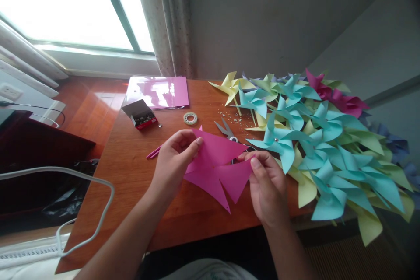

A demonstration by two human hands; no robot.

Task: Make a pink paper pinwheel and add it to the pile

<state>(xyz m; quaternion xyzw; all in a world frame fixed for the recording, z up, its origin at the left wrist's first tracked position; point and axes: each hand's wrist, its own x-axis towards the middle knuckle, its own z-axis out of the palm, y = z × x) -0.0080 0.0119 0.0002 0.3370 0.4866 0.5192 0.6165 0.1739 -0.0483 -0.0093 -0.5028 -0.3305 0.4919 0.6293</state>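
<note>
Head view: cut pink paper (213,146) spans the space between the hands, right of the left hand (179,151), thumb and fingers pinched on its upper left edge, and left of the right hand (267,183), pinched on a pointed corner; no clear long axis, free lower point nearer the right hand. Scissors (233,139) lie spread on the wooden table (124,179) beyond the right hand, pinwheels (275,140) heaped to its right. Room: bright window (65,4) beyond and left of the left hand.
</note>
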